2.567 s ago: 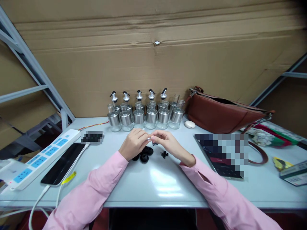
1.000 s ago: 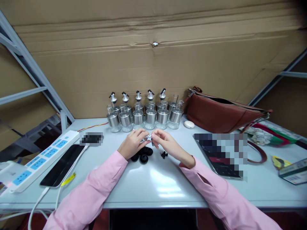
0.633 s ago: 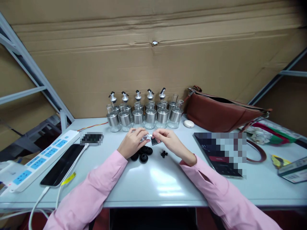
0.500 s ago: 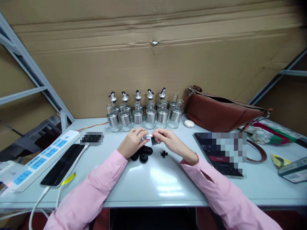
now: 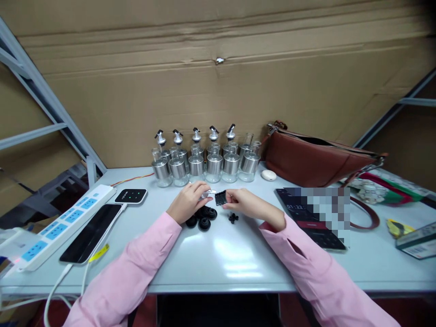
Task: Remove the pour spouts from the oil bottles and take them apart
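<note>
My left hand (image 5: 191, 200) is closed around a small silver-white piece (image 5: 209, 193), perhaps a pourer spout part; the fingers cover most of it. My right hand (image 5: 238, 202) has its fingertips pinched together at the right end of a row of small black strips (image 5: 220, 198) on the table. What it grips, if anything, is hidden. Under my left hand lie several round black stoppers (image 5: 204, 223), partly covered by it. A small pile of black bits (image 5: 233, 218) lies just below my right hand.
Glass bottles with steel sleeves (image 5: 214, 165) stand in two rows at the back, several back ones with pourers. A white power strip (image 5: 64, 222), a phone (image 5: 90, 234) and a small device (image 5: 131, 196) lie left. A tablet (image 5: 309, 222) and brown bag (image 5: 316, 156) are right.
My right hand has moved away from the silver-white piece, rightward and slightly down to the row of black strips. The left hand has stayed in place with the piece.
</note>
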{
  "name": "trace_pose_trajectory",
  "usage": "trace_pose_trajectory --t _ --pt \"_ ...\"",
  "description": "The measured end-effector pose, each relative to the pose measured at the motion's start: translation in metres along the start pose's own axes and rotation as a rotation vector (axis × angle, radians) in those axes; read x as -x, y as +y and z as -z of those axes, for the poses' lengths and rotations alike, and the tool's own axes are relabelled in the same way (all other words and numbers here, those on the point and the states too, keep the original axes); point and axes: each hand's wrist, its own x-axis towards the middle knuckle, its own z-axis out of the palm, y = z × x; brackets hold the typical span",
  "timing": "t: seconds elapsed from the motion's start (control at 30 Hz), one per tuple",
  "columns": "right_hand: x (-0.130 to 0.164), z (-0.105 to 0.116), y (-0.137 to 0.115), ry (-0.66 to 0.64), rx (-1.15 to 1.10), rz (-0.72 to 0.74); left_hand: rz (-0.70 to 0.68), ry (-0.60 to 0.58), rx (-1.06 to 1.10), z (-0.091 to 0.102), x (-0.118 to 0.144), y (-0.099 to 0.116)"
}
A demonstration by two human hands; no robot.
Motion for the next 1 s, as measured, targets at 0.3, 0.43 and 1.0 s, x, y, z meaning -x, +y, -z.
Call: trace_pose_trajectory --t 0.3,0.43,1.0 --pt "0.001 0.0 0.003 -0.046 0.058 -0.059 0.023 -0.019 0.057 0.001 0.0 0.001" --pt "0.003 0.002 -0.005 -0.095 0.077 -0.119 0.022 -0.017 0.057 0.0 0.0 0.001" --pt "0.008 0.0 -0.012 -0.222 -0.126 -0.235 0.028 -0.038 0.084 -0.001 0.001 -0.001"
